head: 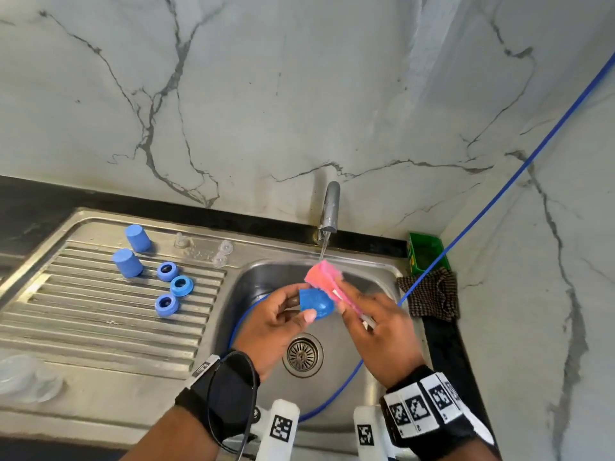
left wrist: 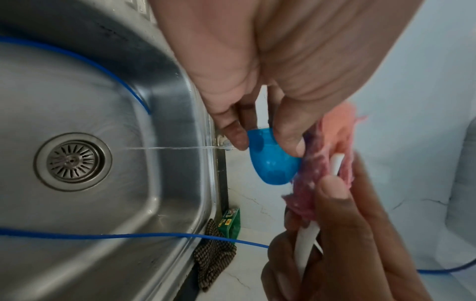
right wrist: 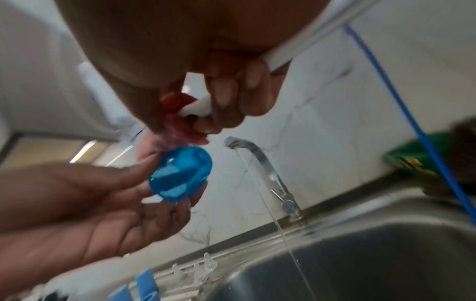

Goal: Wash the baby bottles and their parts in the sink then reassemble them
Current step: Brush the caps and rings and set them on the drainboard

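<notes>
L hand (head: 273, 314) over the sink basin (head: 372, 371), thumb and fingers curled round a blue bottle cap (head: 316, 302), pinching it at its open end; cap's domed end points twd the R hand (head: 376, 331). R hand closed round the white handle of a pink sponge brush (head: 324, 277), thumb on top; sponge head touches the cap's dome. Both held above the drain (head: 303, 354), w/ a blue cable (head: 336, 390) looping across the basin below them.

Farther back, tap (head: 329, 207) is running, thin stream falling just behind the sponge.

On the ribbed drainboard (head: 100, 324) to the L: 3 blue collar rings (head: 181, 286) in a cluster, 2 more blue caps (head: 128, 262) standing dome-up beyond them, 3 clear nipples (head: 219, 259) near the basin's rim. Clear bottles (head: 23, 377) at the near L edge, blurred.

Far R corner: checked cloth (head: 432, 296) on the counter, green box (head: 424, 251) behind it.
</notes>
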The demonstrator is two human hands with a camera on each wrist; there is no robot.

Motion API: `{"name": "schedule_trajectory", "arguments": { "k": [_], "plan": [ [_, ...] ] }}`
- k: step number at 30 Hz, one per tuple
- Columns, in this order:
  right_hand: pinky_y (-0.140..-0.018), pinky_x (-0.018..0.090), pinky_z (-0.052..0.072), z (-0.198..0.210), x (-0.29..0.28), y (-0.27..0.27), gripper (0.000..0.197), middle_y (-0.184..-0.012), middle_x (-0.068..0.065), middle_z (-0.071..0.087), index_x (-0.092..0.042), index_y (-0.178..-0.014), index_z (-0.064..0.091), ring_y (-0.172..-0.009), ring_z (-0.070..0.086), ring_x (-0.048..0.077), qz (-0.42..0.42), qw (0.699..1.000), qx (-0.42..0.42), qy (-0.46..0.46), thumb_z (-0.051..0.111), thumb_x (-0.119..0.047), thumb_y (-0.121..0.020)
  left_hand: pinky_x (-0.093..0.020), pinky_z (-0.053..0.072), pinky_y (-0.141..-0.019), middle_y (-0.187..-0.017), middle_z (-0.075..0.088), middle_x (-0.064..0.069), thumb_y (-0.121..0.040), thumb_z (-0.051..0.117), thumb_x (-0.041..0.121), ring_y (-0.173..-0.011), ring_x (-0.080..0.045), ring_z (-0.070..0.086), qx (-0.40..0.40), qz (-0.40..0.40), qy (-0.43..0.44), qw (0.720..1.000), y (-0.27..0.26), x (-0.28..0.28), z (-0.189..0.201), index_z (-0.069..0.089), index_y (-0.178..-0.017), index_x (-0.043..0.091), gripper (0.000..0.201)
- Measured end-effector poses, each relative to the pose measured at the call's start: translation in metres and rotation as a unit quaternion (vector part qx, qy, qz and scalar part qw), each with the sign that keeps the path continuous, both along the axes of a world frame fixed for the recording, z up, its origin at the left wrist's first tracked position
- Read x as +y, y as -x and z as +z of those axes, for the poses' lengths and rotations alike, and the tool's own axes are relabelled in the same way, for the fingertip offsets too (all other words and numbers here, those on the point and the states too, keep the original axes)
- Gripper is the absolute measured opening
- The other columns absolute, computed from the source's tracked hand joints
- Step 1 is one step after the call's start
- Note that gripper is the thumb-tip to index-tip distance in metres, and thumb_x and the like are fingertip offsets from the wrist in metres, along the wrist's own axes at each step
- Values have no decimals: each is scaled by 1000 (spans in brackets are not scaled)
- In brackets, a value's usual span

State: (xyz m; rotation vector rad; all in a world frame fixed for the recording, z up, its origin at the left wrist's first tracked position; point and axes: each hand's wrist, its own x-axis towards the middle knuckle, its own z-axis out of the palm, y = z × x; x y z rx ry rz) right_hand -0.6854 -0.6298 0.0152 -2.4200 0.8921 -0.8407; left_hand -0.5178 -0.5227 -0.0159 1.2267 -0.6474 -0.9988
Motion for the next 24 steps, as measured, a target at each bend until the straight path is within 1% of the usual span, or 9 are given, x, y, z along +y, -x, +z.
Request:
{"name": "schedule_trajectory", "arguments": {
  "k": [3, 5, 7, 10, 13, 15, 18, 20, 24],
  "plan": [
    [-53, 30, 52, -3, 13, -6, 43, -84, -13, 55, -58, -136, 52, -63, 52, 2, 61, 997, 33, 43, 58, -48, -94, -33, 50, -96, -112, 75, 0, -92, 66, -1, -108, -11, 67, -23, -27, 5, 999, -11, 7, 1, 67, -122, 17, 36],
    [-64, 31, 57, -7, 14, -12, 46, -90, -13, 62, -62, -135, 49, -72, 60, 1, 14, 1000, 11, 11, 59, -46, -94, -33, 52, -94, -111, 75, 0, -89, 67, 8, -105, -10, 67, 28, -43, 12, 999, -15, 10, 4, 65, -124, 18, 36],
    [-76, 27, 56, -9, 17, -17, 46, -93, -14, 65, -60, -135, 50, -83, 64, 0, -6, 1000, -23, -14, 62, -41, -94, -38, 54, -97, -120, 71, -9, -85, 66, 14, -109, -20, 67, 116, -57, 21, 991, -21, 13, 3, 59, -133, 15, 48],
    [-79, 23, 54, -11, 31, -21, 42, -99, -13, 69, -50, -137, 56, -88, 66, 1, 49, 999, -13, 0, 61, -41, -96, -49, 56, -95, -135, 58, -25, -88, 66, 2, -111, -33, 67, 246, -58, 49, 966, -33, 15, -2, 49, -140, 4, 54],
    [-94, 23, 52, -19, 30, -19, 43, -118, -21, 71, -68, -130, 48, -105, 65, -4, 3, 991, 76, -112, 60, -44, -96, -37, 60, -82, -135, 59, -24, -89, 64, 7, -101, -25, 69, 284, -36, 30, 958, -43, 17, -7, 54, -137, 8, 49],
    [-95, 21, 51, -22, 31, -15, 39, -113, -31, 69, -75, -121, 49, -102, 63, -11, -28, 976, 121, -177, 63, -50, -94, -34, 59, -80, -131, 63, -20, -89, 69, 12, -102, -25, 67, 255, -54, 23, 965, -50, 19, -9, 58, -135, 16, 48],
    [-84, 15, 51, -9, 36, -7, 31, -107, -28, 72, -60, -122, 62, -92, 65, -12, -50, 967, -18, -251, 61, -57, -91, -37, 58, -86, -130, 65, -13, -85, 75, 15, -113, -31, 66, 157, -99, 20, 982, -61, 25, -12, 57, -140, 25, 58],
    [-87, 12, 47, 1, 34, -1, 34, -116, -25, 70, -48, -125, 65, -102, 64, -10, -20, 957, -73, -279, 59, -48, -92, -29, 55, -90, -131, 66, -4, -86, 76, 16, -115, -22, 66, 4, -122, 15, 992, -64, 27, -11, 54, -142, 29, 62],
    [-101, 20, 46, 12, 28, 2, 34, -119, -25, 69, -47, -123, 68, -118, 62, -3, 91, 951, 14, -294, 62, -58, -91, -22, 49, -97, -132, 64, 1, -87, 74, 9, -118, -17, 64, -141, -162, 41, 976, -58, 26, 1, 56, -138, 22, 56]
  ]
}}
